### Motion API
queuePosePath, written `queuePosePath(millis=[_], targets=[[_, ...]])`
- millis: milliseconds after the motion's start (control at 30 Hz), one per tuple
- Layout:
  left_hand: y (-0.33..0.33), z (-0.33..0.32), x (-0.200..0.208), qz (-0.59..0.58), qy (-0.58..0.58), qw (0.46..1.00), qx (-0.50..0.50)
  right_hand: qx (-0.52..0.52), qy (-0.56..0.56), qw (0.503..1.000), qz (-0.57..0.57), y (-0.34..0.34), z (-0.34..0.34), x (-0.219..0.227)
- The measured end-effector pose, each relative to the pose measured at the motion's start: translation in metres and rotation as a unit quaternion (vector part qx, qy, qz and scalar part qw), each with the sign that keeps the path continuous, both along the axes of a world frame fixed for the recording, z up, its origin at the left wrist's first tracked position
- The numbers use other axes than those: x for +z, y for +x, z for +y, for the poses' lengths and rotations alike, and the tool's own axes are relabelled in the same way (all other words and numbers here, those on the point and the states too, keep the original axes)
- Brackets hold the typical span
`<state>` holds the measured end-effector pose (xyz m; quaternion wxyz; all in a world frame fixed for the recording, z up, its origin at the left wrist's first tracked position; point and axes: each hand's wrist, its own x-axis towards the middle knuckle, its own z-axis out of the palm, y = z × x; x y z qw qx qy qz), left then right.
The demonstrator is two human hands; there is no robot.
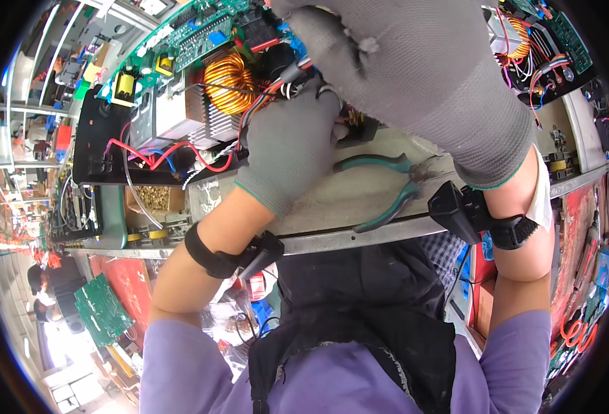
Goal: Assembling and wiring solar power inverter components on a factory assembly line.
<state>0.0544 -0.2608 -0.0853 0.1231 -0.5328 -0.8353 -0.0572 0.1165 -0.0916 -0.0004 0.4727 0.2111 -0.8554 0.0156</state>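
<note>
Beside the copper coil [227, 74], left hand [291, 148] and right hand [415, 76] crowd the coloured wires [257, 103], perhaps steadying them; each grip's closure is hidden, can't tell! Pliers [406, 195] lie on the desk [304, 215] nearer the body, presumably handy.

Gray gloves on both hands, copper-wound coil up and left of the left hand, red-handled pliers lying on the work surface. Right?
One miss: the pliers are teal-handled, not red, per the head view. The rest holds: gloved left hand and right hand, copper-wound coil, work surface.
</note>
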Motion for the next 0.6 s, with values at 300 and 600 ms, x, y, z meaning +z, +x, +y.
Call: queuePosePath(millis=[300, 600], targets=[[-0.0033, -0.0028, 0.0027, -0.003, -0.026, 1.0, -0.008, -0.013, -0.019, 1.0, -0.001, -0.0009, 0.0007, -0.0033], [0.0018, 0.0026, -0.0003, -0.025, -0.045, 0.998, 0.02, -0.014, -0.025, 1.0, 0.002, -0.0013, 0.0049, -0.0049]])
